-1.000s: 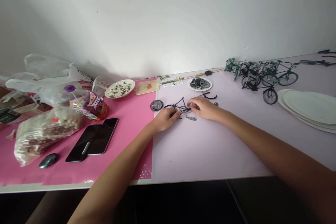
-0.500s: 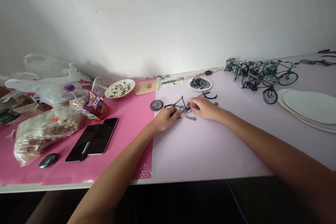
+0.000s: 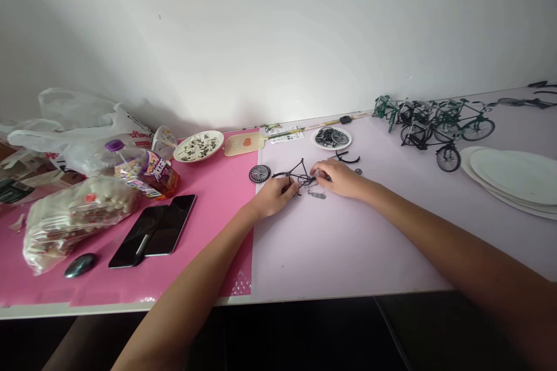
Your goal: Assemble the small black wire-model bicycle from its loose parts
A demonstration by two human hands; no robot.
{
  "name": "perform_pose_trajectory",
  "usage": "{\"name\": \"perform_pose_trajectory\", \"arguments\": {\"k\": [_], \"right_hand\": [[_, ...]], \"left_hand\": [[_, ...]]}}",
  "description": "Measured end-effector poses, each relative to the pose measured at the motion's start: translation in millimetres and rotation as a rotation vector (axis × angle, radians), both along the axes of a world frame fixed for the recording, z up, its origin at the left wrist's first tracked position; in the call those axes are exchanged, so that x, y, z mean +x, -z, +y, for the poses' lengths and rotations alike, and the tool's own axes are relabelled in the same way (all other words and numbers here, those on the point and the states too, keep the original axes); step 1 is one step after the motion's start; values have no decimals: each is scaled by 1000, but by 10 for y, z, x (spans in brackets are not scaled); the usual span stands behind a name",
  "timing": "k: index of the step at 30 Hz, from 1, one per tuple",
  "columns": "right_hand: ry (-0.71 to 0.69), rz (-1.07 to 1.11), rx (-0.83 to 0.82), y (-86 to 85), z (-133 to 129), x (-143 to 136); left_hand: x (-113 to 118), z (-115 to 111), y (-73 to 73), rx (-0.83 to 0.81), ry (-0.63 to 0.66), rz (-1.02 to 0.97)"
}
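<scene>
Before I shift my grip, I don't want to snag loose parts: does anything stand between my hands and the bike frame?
Nothing visible does: the left hand grips the bike frame, the right hand is at its right end. The loose wheel lies to its left.

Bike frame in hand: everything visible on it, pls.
The miniature bicycle frame is thin dark tubing, metal or plastic by its look, with a curved strip at left; no full wheel shows mounted. It's over the pale lilac covering, tilt unclear. The left hand grips its left part; the right hand touches its right end.
</scene>
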State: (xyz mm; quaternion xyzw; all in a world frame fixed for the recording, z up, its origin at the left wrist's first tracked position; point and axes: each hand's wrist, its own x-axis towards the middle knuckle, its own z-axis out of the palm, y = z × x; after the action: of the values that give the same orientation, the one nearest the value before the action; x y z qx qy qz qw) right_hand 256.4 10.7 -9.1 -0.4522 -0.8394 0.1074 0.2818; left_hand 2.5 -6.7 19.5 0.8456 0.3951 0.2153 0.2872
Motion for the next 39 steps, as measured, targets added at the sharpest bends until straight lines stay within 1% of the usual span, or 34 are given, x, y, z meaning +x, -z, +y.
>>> {"name": "perform_pose_trajectory", "arguments": {"k": [9, 18, 25, 32, 39], "right_hand": [[-11, 10, 3, -20, -8, -5], [5, 15, -4, -2, 4, -7], [-9, 21, -2, -7, 1, -6], [4, 17, -9, -14, 0, -8], [10, 6, -9, -8, -3, -4]], "left_hand": [[2, 6, -2, 14, -5, 16], [3, 6, 2, 11, -9, 1], [4, 8, 1, 18, -1, 11], [-7, 17, 23, 23, 1, 4], [-2, 15, 15, 16, -1, 5]]}}
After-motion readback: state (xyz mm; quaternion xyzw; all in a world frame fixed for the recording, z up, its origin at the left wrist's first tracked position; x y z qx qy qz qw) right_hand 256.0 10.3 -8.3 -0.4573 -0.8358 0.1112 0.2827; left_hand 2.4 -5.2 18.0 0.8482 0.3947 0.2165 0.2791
